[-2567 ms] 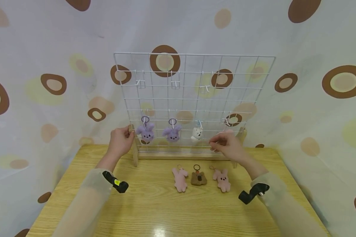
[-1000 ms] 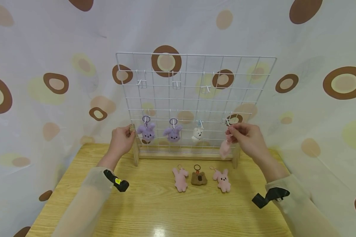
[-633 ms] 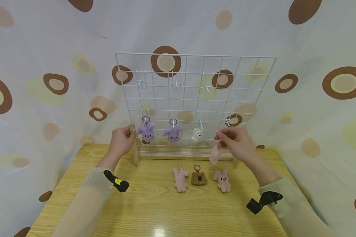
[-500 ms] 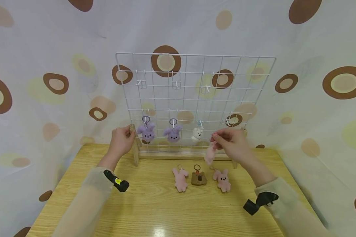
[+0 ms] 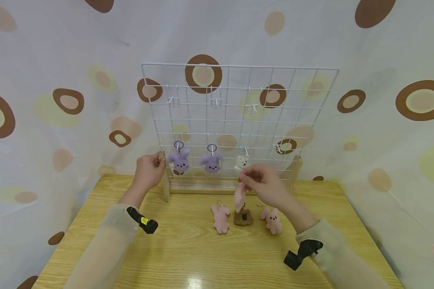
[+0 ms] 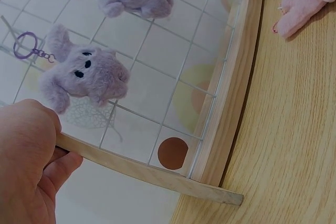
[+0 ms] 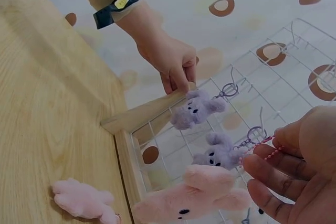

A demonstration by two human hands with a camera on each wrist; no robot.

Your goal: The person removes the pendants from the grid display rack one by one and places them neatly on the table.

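My left hand grips the top of the left wooden post of a white wire grid rack. My right hand pinches the pink bead chain of a pink plush bunny keychain, which dangles in front of the rack's lower right part. On the lower hooks hang two purple bunny keychains and a white dog-like keychain, partly covered by my right hand. Below the held bunny lies a brown plush keychain, its ring partly hidden.
One pink bunny keychain lies left of the brown one on the wooden table, another pink bunny to its right. Bare hooks show along the grid's upper row, plus one bare hook at lower right. A patterned curtain stands behind.
My right hand took the pink bunny keychain from the lower right hook, then carried it left and downward to above the brown one. My left hand stays on the post.
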